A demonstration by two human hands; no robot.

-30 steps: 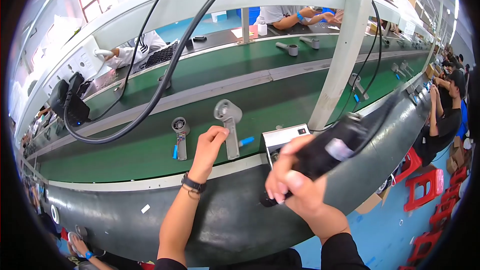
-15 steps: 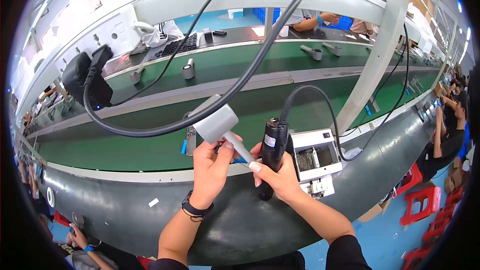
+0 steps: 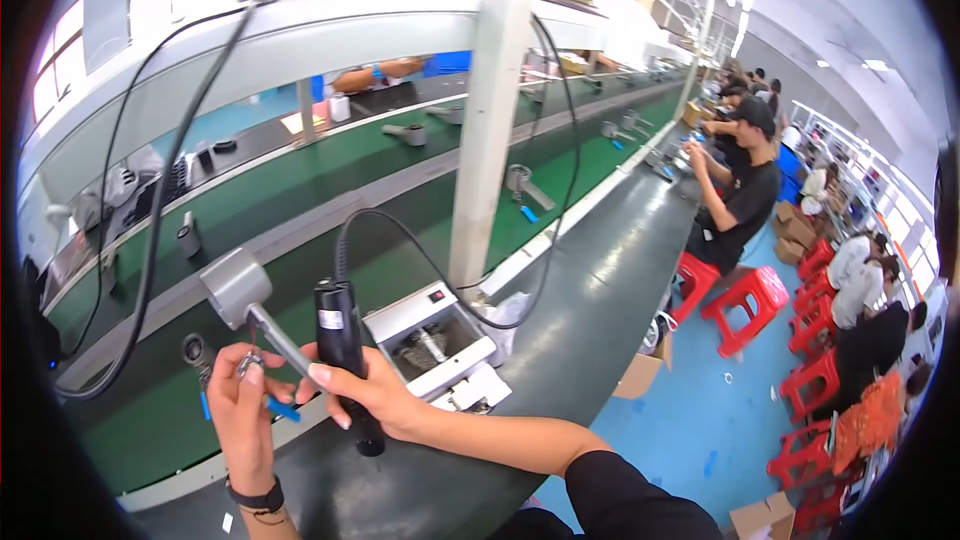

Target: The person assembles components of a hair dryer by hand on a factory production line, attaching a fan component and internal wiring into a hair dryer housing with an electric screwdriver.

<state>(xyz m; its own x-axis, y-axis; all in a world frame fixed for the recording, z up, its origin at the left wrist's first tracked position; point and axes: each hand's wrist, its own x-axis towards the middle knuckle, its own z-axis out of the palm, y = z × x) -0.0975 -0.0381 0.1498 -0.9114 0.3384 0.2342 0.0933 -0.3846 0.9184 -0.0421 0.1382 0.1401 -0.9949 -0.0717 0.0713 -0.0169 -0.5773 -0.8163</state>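
My right hand (image 3: 372,392) wraps round a black corded electric screwdriver (image 3: 340,335), which stands nearly upright. Its thumb also presses on the end of the handle of a grey hair dryer body (image 3: 236,288), a hammer-shaped shell with the round head up and to the left. My left hand (image 3: 245,415) is closed under that head, its fingertips pinching a small silvery part (image 3: 247,364). A blue piece (image 3: 283,408) sticks out between the two hands; what it joins to is hidden.
A screw feeder box (image 3: 430,335) stands on the dark bench right of my hands. A white post (image 3: 487,140) rises behind it, with cables hanging round. Grey dryer parts (image 3: 406,134) lie on green conveyor belts. A co-worker (image 3: 740,180) sits farther along, beside red stools (image 3: 748,308).
The view has swung to the right, so the hands appear farther left. My left hand has come off the dryer handle and now pinches the small silvery part. My right hand keeps its grip.
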